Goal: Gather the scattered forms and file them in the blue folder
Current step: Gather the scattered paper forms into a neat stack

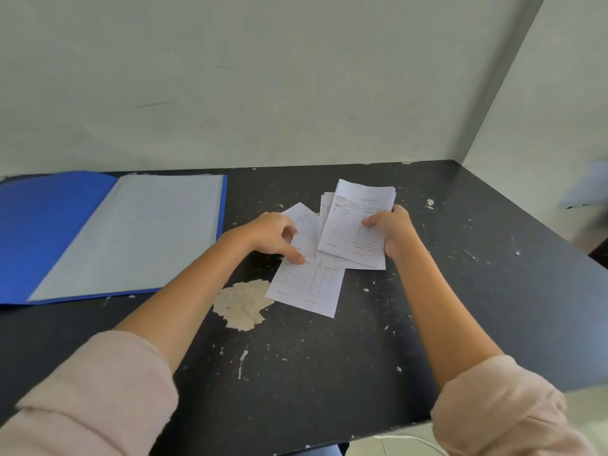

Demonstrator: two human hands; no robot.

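Okay so, gripping a small stack of forms (pixel 355 222) in the right hand (pixel 391 230), thumb curled over the printed face, fingers wrapped behind the right edge, sheets fanned a little at the top left corner. Pressing down with the left hand (pixel 273 233) just beside it, forefinger out straight onto a loose form (pixel 309 284) lying flat on the table (pixel 329 373), other fingers loosely bent and not clearly holding anything. Same hand right up against a second sheet (pixel 304 217) poking out between it and the stack, partly tucked under the stack; can't tell how many more underneath. Loose form lying at an angle, top end slipped under the stack's bottom edge. Just below the left wrist, a pale flaky patch (pixel 241 304) on the dark, chipped tabletop, touching that form's near left corner. Further out to the left, well apart from the papers, got the blue folder (pixel 49 225) lying open and flat by the wall (pixel 263 77), pale inner page (pixel 138 232) facing up on its right half. Pink sleeves (pixel 92 390) pushed up both forearms, and a bit of white cable (pixel 414 439) below the table's near edge.
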